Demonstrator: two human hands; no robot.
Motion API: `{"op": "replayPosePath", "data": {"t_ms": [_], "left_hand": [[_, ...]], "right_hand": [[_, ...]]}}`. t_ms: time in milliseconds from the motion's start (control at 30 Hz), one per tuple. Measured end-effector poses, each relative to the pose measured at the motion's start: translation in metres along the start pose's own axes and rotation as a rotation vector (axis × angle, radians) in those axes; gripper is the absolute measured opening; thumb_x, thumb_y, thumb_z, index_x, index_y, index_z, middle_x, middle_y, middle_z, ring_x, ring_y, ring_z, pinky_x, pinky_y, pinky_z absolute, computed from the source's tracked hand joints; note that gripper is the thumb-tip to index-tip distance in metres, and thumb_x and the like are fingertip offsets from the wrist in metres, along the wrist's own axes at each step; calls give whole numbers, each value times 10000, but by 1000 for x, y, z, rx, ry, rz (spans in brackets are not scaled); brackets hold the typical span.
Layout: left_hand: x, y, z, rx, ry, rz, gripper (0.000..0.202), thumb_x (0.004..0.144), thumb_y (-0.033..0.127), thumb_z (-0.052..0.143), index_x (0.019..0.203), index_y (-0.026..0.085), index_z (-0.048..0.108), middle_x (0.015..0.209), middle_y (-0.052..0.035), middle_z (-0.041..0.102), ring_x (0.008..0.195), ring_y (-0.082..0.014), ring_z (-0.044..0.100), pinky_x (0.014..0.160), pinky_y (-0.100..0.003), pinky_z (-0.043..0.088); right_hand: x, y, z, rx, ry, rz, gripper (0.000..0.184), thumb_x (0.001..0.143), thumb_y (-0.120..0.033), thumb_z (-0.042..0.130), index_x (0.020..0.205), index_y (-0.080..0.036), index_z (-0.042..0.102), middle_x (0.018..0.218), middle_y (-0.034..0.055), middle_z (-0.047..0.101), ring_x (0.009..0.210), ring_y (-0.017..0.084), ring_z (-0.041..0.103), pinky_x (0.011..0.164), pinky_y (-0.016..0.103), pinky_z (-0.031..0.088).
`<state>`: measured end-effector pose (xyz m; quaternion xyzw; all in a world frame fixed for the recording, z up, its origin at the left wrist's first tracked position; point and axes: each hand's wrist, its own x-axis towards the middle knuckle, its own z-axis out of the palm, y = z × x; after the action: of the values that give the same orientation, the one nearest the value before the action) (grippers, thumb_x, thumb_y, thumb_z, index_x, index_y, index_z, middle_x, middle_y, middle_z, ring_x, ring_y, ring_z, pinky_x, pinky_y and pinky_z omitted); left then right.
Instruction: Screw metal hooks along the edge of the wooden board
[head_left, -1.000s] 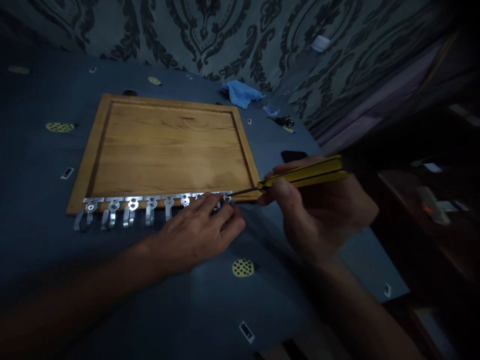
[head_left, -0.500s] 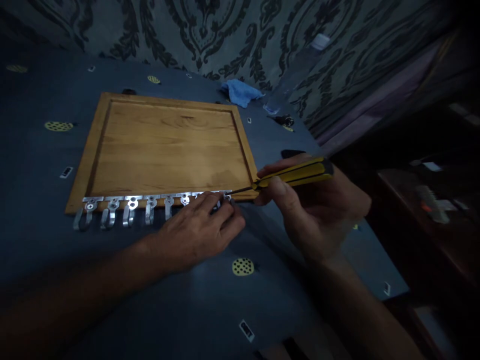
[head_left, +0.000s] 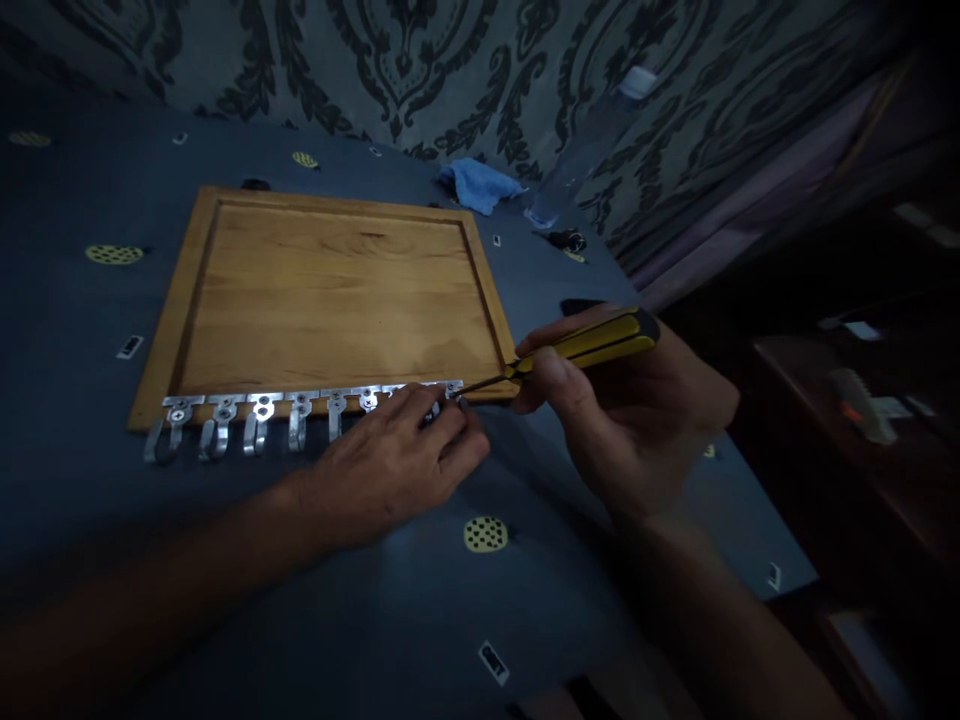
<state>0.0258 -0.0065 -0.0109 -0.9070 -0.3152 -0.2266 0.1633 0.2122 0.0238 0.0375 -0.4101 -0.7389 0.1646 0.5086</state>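
A framed wooden board [head_left: 337,290] lies flat on the table. Along its near edge runs a metal hook rail [head_left: 262,408] with several silver hooks hanging over the side. My left hand [head_left: 405,450] covers the rail's right part, its bent fingers closed around the hooks there; the fingertips are partly hidden. In my right hand [head_left: 622,420] is a screwdriver [head_left: 585,345] with a yellow and black handle, pinched between thumb and fingers. Its shaft slants down to the left, and the tip is at the rail's right end, beside my left fingers.
Behind the board lie a blue cloth [head_left: 481,187] and a small dark object [head_left: 566,240]. A clear plastic bottle [head_left: 592,145] stands near the patterned wall [head_left: 420,60]. A dark flat object [head_left: 581,306] is partly behind my right hand. The blue tablecloth [head_left: 360,630] ends at the right.
The screwdriver's tip has shifted slightly left and down on the rail's right end, and its handle has turned a little. My left hand stays in place on the rail.
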Motion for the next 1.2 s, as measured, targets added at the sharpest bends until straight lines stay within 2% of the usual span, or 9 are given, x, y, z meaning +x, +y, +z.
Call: {"op": "replayPosePath", "data": {"t_ms": [200,367,433,567,700,833,1000,1033,1200], "left_hand": [[-1,1,2,13,7,-6,186,992,98,489,1115,88,629,1015,-114,728,1043,-296,714,947,-410,597],[-1,0,1,4,-14,-8,183,991,101,492,1117,79,624,1022,-121,724,1023,-298,716,924,-411,605],[-1,1,1,3,-16,-6,186,994,109,494,1125,80,622,1031,-121,725,1030,-300,715,918,-409,607],[-2,1,2,17,0,-12,186,1001,115,486,1123,91,624,1027,-111,727,1043,-293,713,930,-404,603],[-1,1,2,19,17,0,195,997,96,482,1125,76,627,1049,-127,736,1002,-282,726,916,-400,607],[0,0,1,8,24,-2,186,994,95,497,1117,71,633,1024,-118,738,1021,-294,727,938,-407,602],[0,-1,0,-7,-4,12,185,989,77,490,1099,83,639,999,-99,725,1038,-290,721,932,-395,602],[0,-1,0,-11,-7,12,184,989,79,490,1099,84,638,999,-99,725,1040,-291,720,934,-396,602],[1,0,0,2,8,0,201,995,86,477,1121,75,633,1007,-106,738,1017,-293,730,944,-409,601]], "right_hand": [[2,-2,-3,13,-45,27,46,893,-287,756,926,-306,730,810,-26,713,606,143,674,583,299,602],[5,-1,-9,81,-153,22,86,904,-280,735,983,-312,729,828,-24,710,599,141,671,572,295,589],[4,-1,-8,88,-144,45,86,913,-289,725,997,-309,722,855,-23,721,588,142,665,573,305,580],[1,-1,-5,-19,-80,9,78,886,-296,767,902,-277,693,786,-32,687,577,134,636,557,298,529],[-2,5,-1,-134,14,-72,215,864,-336,792,783,-257,609,658,-40,628,553,142,584,527,315,463],[-4,6,4,-146,107,-95,178,888,-309,764,788,-262,625,667,-36,627,553,142,593,521,316,471],[0,1,7,-34,286,-151,97,906,-247,736,851,-250,657,691,-26,632,516,127,579,493,300,495],[0,1,7,-31,284,-151,96,903,-244,740,853,-247,658,693,-25,633,518,126,583,486,295,494],[-4,9,5,-125,101,-110,119,901,-301,746,843,-254,653,729,-29,641,567,142,630,523,310,511]]}}
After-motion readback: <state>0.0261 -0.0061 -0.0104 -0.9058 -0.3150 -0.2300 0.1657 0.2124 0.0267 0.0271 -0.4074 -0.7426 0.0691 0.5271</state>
